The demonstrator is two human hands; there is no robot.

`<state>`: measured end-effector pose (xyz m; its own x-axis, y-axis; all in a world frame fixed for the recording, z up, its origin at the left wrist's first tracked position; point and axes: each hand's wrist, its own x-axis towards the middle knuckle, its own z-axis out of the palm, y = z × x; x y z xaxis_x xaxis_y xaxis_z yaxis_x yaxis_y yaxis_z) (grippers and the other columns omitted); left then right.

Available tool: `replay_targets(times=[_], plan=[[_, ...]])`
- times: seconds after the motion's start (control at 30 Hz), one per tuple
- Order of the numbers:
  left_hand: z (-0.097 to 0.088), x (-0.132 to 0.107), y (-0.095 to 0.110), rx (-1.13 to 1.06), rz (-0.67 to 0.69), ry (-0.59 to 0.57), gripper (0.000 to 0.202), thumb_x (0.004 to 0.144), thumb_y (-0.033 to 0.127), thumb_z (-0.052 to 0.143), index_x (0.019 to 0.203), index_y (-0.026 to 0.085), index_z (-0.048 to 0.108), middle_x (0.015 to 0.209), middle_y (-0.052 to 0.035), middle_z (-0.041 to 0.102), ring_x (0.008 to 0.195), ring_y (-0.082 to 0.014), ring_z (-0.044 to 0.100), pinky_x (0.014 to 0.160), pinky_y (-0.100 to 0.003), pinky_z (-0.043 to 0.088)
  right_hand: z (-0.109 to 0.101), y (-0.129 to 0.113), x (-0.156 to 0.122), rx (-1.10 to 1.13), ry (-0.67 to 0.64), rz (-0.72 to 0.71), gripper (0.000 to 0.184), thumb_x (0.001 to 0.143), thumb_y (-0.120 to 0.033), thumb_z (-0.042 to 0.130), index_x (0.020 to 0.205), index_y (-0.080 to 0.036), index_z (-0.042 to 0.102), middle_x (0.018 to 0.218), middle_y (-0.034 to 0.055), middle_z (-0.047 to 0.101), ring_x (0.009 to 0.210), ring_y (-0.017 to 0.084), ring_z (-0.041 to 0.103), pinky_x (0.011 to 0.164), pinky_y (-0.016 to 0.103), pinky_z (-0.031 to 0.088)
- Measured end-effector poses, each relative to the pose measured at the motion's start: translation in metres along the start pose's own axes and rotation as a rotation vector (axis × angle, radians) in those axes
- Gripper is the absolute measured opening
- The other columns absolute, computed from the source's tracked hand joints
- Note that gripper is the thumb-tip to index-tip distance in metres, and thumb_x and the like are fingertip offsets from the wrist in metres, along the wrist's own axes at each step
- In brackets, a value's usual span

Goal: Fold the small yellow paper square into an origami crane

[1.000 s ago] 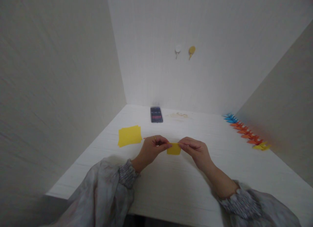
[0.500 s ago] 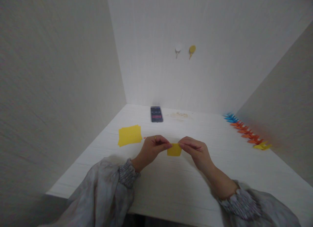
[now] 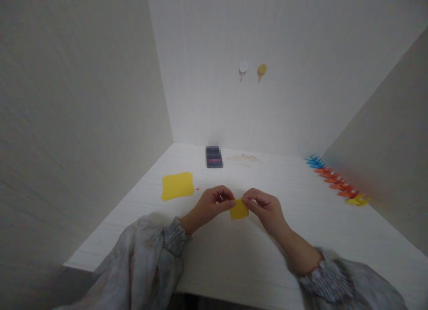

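Note:
A small yellow square of paper is held up between my two hands, over the white table. My left hand pinches its upper left corner between thumb and fingers; a ring shows on one finger. At the upper right corner, my right hand grips it in a similar pinch. Whether the paper is folded in layers I cannot tell. Left of my left hand lies a stack of yellow paper sheets, its edges slightly uneven.
Along the right side of the table stands a row of folded paper cranes: blue ones, orange-red ones and a yellow one. A dark blurred object lies near the back wall. Two hooks are on that wall.
The yellow paper has tilted and moved slightly down. My left fingers have shifted a little to the right, my right fingers slightly left along its top edge.

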<state>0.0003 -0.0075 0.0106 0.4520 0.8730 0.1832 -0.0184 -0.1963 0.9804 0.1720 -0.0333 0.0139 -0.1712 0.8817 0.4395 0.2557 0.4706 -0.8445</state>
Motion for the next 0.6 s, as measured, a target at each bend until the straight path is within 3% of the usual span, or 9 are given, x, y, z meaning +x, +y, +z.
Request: replay_targets(times=[0.2, 0.47, 0.6], plan=[[0.0005, -0.0009, 0.0014, 0.106, 0.002, 0.010, 0.020, 0.065, 0.031, 0.060, 0.066, 0.012, 0.058, 0.061, -0.0002, 0.056, 0.055, -0.0076, 0.046, 0.054, -0.021, 0.036, 0.0028, -0.0073, 0.0014, -0.074, -0.061, -0.001, 0.015, 0.075, -0.025, 0.052, 0.066, -0.018, 0.061, 0.064, 0.0014, 0.056, 0.061, 0.013, 0.052, 0.058, 0.025, 0.041], [-0.0025, 0.0000, -0.0027, -0.013, 0.023, 0.136, 0.019, 0.064, 0.030, 0.062, 0.064, 0.012, 0.058, 0.060, 0.0008, 0.054, 0.057, -0.0085, 0.047, 0.056, -0.021, 0.037, 0.0092, -0.0002, 0.0017, -0.019, -0.025, 0.107, 0.015, 0.075, -0.032, 0.052, 0.073, -0.019, 0.060, 0.069, 0.0004, 0.057, 0.067, 0.014, 0.052, 0.062, 0.024, 0.041], [-0.0021, 0.0008, -0.0037, -0.073, 0.003, 0.107, 0.018, 0.064, 0.029, 0.062, 0.065, 0.012, 0.056, 0.061, 0.0006, 0.053, 0.058, -0.0082, 0.046, 0.057, -0.021, 0.037, 0.0099, -0.0004, 0.0014, -0.015, -0.016, 0.107, 0.017, 0.076, -0.031, 0.052, 0.068, -0.018, 0.059, 0.066, -0.0002, 0.055, 0.064, 0.012, 0.050, 0.060, 0.023, 0.039]])
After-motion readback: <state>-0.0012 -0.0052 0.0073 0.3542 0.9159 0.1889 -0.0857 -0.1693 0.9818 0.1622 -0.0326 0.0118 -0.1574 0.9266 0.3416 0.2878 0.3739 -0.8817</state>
